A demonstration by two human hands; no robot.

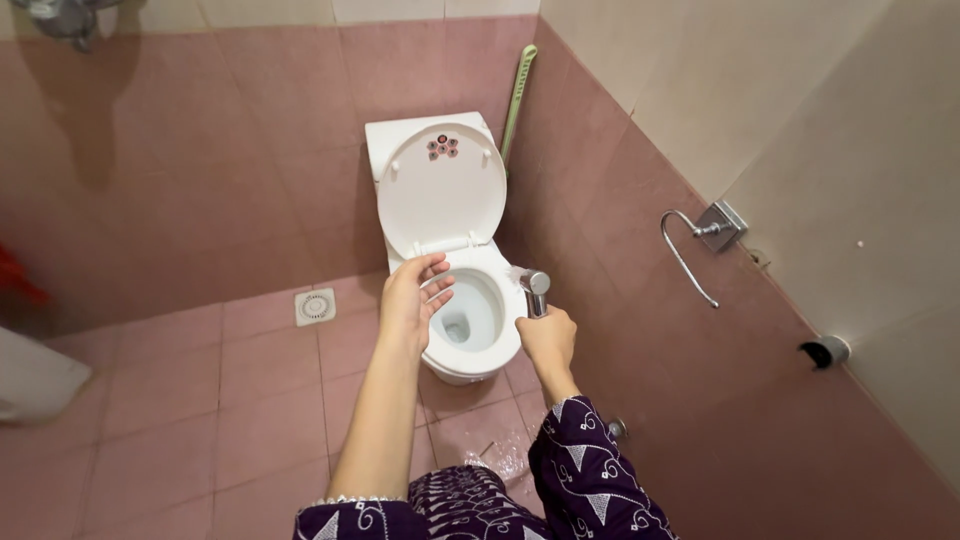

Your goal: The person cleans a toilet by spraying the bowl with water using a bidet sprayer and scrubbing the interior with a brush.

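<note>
Right hand (548,338): fingers wrapped tight round chrome spray nozzle (536,290), head up, at right rim of toilet bowl (497,268). Left hand (412,296): fingers loosely spread, holding nothing, above bowl's left rim. Seat lid (441,188) raised against cistern. Green brush handle (518,100) leans in corner. Floor drain (315,307) left of toilet; chrome wall holder (700,240) on right wall.
</note>
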